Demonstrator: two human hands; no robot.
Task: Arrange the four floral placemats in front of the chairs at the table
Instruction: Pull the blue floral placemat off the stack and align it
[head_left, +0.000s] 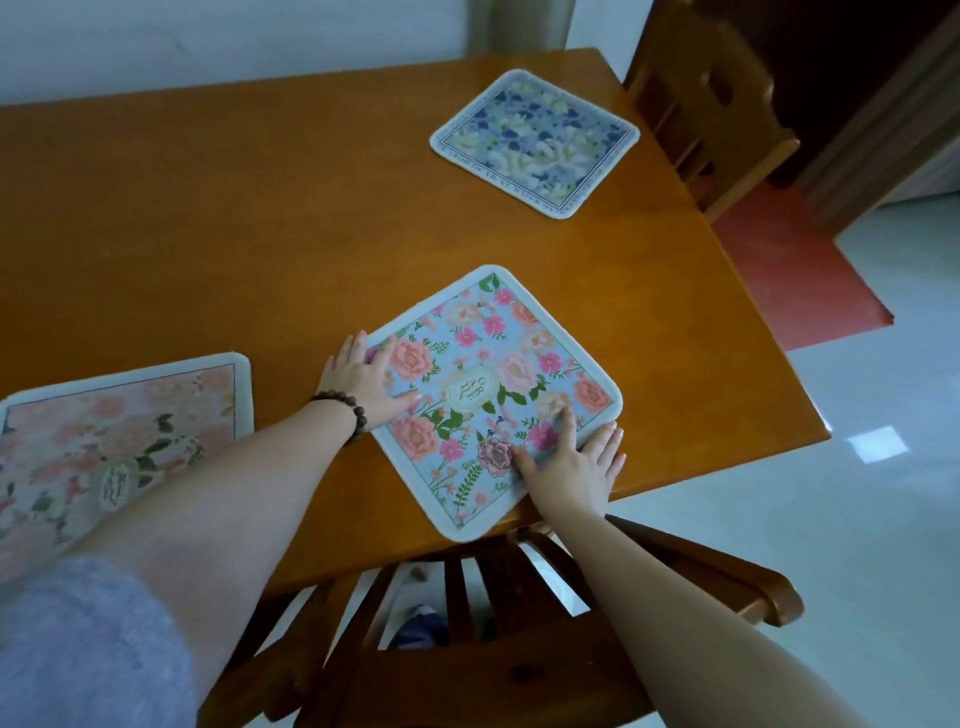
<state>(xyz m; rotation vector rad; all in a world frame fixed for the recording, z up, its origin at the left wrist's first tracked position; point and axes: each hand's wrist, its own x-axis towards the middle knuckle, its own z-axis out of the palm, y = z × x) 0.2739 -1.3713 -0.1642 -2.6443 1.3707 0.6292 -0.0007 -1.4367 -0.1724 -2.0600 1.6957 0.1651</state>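
Three floral placemats are showing on the wooden surface (208, 218), and two wooden chairs are standing at its edges. The blue placemat with pink flowers (493, 395) is lying nearest the person, turned cornerwise so one corner is reaching the near edge, directly above the near chair (493, 623). The pale pink placemat (119, 441) is lying well apart to the left, partly cut off by the frame and partly covered by the left forearm. The blue-and-white placemat (535, 143) is lying far across the surface, just beside the far chair (701, 98) at the right corner. The left hand (363, 382), wearing a dark beaded bracelet (345, 413) at the wrist, is resting flat on the left corner of the blue placemat with pink flowers, its fingers (384, 353) straight and lying close together. The right hand (571, 467) is pressing flat on the mat's right-hand near edge, its fingers (569, 423) straight and spread a little, the outer ones reaching over the border onto the wood. Neither hand is pinching or curling round anything.
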